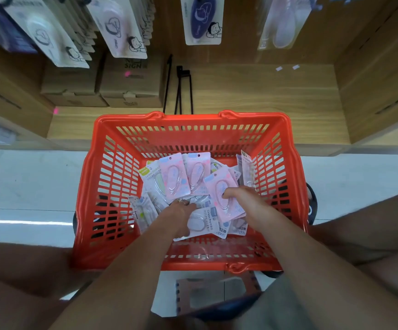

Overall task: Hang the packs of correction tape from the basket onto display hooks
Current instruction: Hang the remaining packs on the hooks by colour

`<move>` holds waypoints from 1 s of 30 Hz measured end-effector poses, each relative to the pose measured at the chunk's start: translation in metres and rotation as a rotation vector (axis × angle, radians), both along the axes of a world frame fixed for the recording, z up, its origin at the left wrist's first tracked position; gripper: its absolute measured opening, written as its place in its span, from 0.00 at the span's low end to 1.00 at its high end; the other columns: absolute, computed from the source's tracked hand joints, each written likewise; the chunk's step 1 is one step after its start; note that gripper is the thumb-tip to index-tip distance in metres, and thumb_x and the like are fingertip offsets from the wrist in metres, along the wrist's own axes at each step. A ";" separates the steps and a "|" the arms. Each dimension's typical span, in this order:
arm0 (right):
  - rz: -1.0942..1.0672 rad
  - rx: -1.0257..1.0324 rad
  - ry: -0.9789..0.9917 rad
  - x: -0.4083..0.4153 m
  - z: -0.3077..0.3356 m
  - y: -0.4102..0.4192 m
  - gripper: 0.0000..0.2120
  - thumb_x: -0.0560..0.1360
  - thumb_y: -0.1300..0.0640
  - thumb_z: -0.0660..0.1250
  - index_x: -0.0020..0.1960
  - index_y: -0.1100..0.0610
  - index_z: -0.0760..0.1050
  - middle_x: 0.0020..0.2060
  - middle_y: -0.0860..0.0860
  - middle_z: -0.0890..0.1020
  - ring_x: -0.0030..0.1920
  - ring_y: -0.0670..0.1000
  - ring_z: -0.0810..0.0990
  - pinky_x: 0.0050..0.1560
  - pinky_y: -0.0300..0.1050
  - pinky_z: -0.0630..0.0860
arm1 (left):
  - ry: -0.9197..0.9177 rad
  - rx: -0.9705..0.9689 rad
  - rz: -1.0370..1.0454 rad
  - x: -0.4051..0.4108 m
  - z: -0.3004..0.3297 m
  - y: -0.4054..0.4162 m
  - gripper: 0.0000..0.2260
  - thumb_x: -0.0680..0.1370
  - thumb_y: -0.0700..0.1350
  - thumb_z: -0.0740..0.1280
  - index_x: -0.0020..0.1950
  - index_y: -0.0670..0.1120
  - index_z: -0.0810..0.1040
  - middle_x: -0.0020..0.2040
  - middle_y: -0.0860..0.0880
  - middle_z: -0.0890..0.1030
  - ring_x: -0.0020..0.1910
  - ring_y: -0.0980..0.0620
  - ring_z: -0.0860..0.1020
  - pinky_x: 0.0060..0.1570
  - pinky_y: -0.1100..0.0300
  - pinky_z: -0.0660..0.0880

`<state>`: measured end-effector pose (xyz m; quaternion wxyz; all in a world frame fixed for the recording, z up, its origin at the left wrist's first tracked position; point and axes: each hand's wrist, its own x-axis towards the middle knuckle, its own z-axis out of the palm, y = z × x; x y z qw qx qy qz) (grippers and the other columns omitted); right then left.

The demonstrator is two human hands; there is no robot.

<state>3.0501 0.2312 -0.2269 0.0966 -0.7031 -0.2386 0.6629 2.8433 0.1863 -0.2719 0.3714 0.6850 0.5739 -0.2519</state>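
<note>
Both hands in basket. Right hand gripping pink pack; left hand fingers curled into pile, grip unclear.

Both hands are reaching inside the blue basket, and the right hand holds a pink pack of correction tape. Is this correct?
One detail is wrong: the basket is red-orange, not blue. The head view shows it. The rest stands: both hands are inside it, and the right hand holds a pink pack of correction tape, while the left hand reaches among the other packs.
</note>
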 end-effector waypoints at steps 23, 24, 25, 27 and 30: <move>-0.213 0.341 0.474 0.005 0.125 0.021 0.12 0.70 0.60 0.68 0.53 0.59 0.76 0.42 0.57 0.81 0.40 0.55 0.82 0.37 0.43 0.76 | -0.596 0.151 0.790 -0.029 0.154 0.035 0.19 0.65 0.48 0.76 0.55 0.51 0.84 0.48 0.54 0.87 0.49 0.52 0.85 0.49 0.57 0.80; -0.203 0.370 0.472 0.002 0.134 0.023 0.15 0.68 0.58 0.70 0.55 0.58 0.77 0.45 0.57 0.82 0.43 0.57 0.82 0.41 0.46 0.75 | -0.664 0.189 0.874 -0.027 0.168 0.039 0.17 0.65 0.46 0.76 0.54 0.50 0.84 0.46 0.54 0.88 0.47 0.52 0.85 0.48 0.57 0.79; -0.193 0.396 0.463 0.000 0.143 0.025 0.17 0.66 0.58 0.70 0.55 0.58 0.78 0.46 0.58 0.83 0.45 0.58 0.83 0.44 0.49 0.75 | -0.730 0.226 0.936 -0.023 0.182 0.042 0.16 0.66 0.45 0.77 0.54 0.49 0.84 0.45 0.54 0.87 0.46 0.52 0.85 0.47 0.56 0.79; -0.194 0.462 0.468 -0.005 0.162 0.028 0.13 0.69 0.60 0.70 0.53 0.58 0.80 0.46 0.58 0.85 0.44 0.56 0.84 0.44 0.48 0.77 | -0.844 0.287 0.982 -0.012 0.208 0.048 0.12 0.68 0.42 0.77 0.52 0.47 0.85 0.43 0.53 0.87 0.43 0.53 0.83 0.44 0.59 0.77; -0.203 0.532 0.468 -0.008 0.185 0.028 0.12 0.71 0.60 0.69 0.54 0.58 0.84 0.48 0.57 0.87 0.47 0.56 0.85 0.48 0.50 0.77 | -0.975 0.326 1.007 0.005 0.243 0.052 0.12 0.70 0.40 0.76 0.52 0.46 0.85 0.46 0.48 0.88 0.45 0.51 0.85 0.44 0.58 0.78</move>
